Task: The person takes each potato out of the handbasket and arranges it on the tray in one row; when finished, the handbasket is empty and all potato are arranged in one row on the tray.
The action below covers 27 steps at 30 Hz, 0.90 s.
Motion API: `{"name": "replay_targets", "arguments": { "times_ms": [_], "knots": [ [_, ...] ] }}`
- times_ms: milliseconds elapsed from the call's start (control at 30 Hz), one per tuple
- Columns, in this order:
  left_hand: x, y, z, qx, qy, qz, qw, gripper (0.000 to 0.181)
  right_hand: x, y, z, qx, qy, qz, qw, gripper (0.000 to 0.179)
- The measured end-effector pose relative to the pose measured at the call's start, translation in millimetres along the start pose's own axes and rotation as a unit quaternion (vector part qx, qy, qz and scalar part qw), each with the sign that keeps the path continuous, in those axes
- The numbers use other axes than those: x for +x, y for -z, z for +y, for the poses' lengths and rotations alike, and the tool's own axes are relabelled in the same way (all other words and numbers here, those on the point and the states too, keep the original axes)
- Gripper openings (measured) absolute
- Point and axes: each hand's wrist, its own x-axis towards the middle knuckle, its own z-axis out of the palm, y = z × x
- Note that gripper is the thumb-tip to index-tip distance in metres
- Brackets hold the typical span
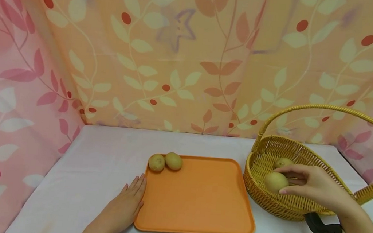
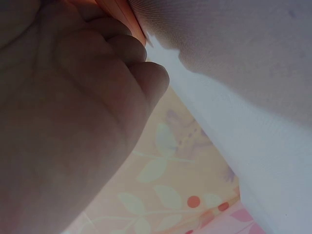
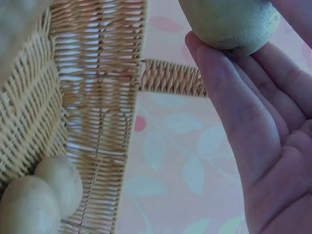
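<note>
My right hand (image 1: 312, 185) pinches a potato (image 1: 276, 182) between thumb and fingers, over the wicker basket (image 1: 302, 149) in the head view. The same potato shows at the top of the right wrist view, up above the basket's rim. Another potato (image 1: 283, 162) lies in the basket behind the held one; from the right wrist, two potatoes (image 3: 29, 207) are seen inside. My left hand (image 1: 125, 205) lies with extended fingers along the left edge of the orange tray (image 1: 196, 197). Two potatoes (image 1: 173, 161) sit side by side in the tray's far left corner.
The basket's tall arched handle (image 1: 325, 106) rises over my right hand and comes down beyond the wrist. A black strap (image 1: 324, 228) is at the right wrist. White cloth (image 1: 104, 154) covers the table, and a floral curtain (image 1: 189, 76) hangs behind it.
</note>
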Motion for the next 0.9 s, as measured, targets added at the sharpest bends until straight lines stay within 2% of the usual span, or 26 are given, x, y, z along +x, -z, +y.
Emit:
{"name": "replay_targets", "arguments": {
  "times_ms": [367, 533, 767, 900],
  "knots": [
    [-1.2, -1.0, -1.7, -0.004, 0.005, 0.006, 1.0000, 0.056, 17.8, -12.8, -19.3, 0.011, 0.017, -0.012, 0.9997, 0.037],
    [-0.5, -2.1, -2.9, 0.000, 0.002, 0.010, 1.0000, 0.057, 25.3, -19.7, -24.5, 0.037, 0.027, -0.026, 0.9986, 0.040],
    [-0.5, -1.8, -1.4, 0.001, 0.004, -0.001, 1.0000, 0.056, 36.6, -32.1, -31.2, 0.080, 0.043, -0.047, 0.9948, 0.041],
    [-0.4, -0.8, -0.5, -0.001, 0.004, 0.000, 1.0000, 0.056, 43.0, -38.1, -36.7, 0.061, 0.034, -0.042, 0.9967, 0.042]
  ]
}}
